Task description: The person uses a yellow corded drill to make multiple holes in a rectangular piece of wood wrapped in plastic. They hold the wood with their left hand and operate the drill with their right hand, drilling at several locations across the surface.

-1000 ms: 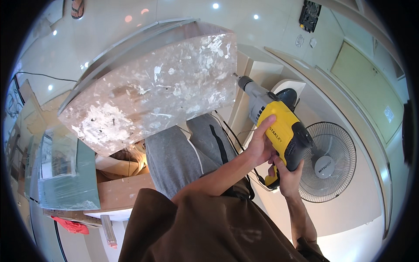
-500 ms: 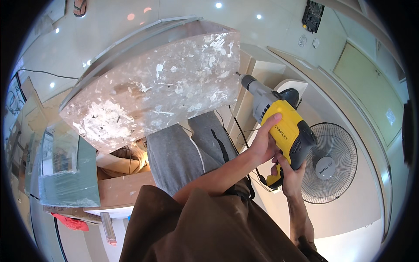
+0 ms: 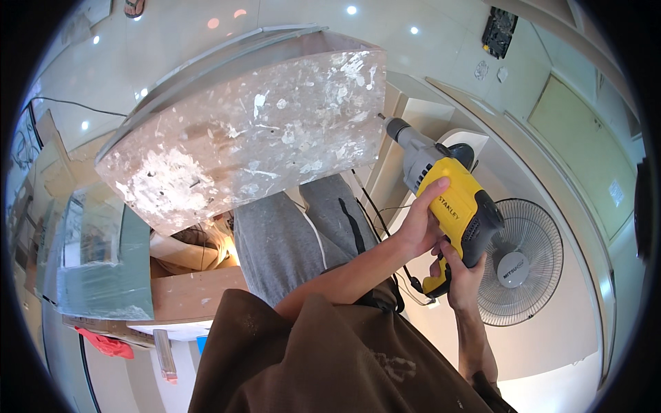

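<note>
A yellow, grey and black power drill (image 3: 456,196) is held up on the right, its chuck and bit aimed toward the upper left. The bit tip is close to the right edge of a wooden board (image 3: 268,131) splashed with white paint; whether they touch I cannot tell. My left hand (image 3: 421,219) reaches across and grips the drill's yellow body from its left side. My right hand (image 3: 460,272) is wrapped round the rear handle below, with some fingers hidden. A black power cord (image 3: 406,272) runs near the handle.
A round fan (image 3: 513,268) stands close behind the drill on the right. Glass wrapped in plastic film (image 3: 103,261) lies at the left beside a wooden box (image 3: 196,296). A black tool case (image 3: 500,33) is on the floor at the far right. My grey-trousered legs (image 3: 275,241) are below the board.
The view has shifted slightly, so most things sit a little differently in the picture. Both hands keep the same grip on the drill, and its bit remains near the board's edge.
</note>
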`<state>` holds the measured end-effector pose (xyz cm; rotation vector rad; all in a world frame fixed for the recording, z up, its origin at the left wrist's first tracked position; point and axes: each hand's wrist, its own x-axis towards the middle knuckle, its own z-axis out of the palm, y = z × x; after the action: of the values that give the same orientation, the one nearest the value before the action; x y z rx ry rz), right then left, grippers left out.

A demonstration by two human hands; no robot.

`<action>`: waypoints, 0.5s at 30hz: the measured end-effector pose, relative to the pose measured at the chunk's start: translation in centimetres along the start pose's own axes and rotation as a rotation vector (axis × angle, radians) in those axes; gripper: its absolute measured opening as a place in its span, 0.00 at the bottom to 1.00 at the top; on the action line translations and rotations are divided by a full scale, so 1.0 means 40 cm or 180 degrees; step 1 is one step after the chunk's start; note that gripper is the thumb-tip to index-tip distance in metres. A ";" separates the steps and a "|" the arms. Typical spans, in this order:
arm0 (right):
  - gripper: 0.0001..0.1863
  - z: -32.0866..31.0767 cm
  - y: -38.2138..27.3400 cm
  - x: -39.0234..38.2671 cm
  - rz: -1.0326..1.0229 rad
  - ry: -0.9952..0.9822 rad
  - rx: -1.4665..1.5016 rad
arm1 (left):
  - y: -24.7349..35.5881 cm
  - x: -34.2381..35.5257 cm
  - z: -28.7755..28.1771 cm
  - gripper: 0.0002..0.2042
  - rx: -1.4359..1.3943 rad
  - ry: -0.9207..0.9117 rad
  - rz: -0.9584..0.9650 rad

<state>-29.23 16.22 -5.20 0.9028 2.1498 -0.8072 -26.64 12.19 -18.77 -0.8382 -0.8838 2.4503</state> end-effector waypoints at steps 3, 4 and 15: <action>0.11 0.000 -0.002 0.000 -0.0023 -0.0005 -0.0011 | 0.000 0.001 -0.002 0.29 -0.0007 0.0016 -0.0001; 0.11 -0.001 -0.003 0.000 -0.0028 -0.0033 -0.0029 | -0.001 0.000 -0.001 0.29 -0.0039 0.0006 0.0008; 0.10 0.003 -0.005 -0.006 0.0002 0.0013 -0.0077 | -0.003 -0.002 0.015 0.26 -0.0282 0.0062 0.0252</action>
<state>-29.23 15.92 -5.03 0.8936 2.1582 -0.7778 -26.95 11.97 -18.27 -0.9434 -0.9757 2.4815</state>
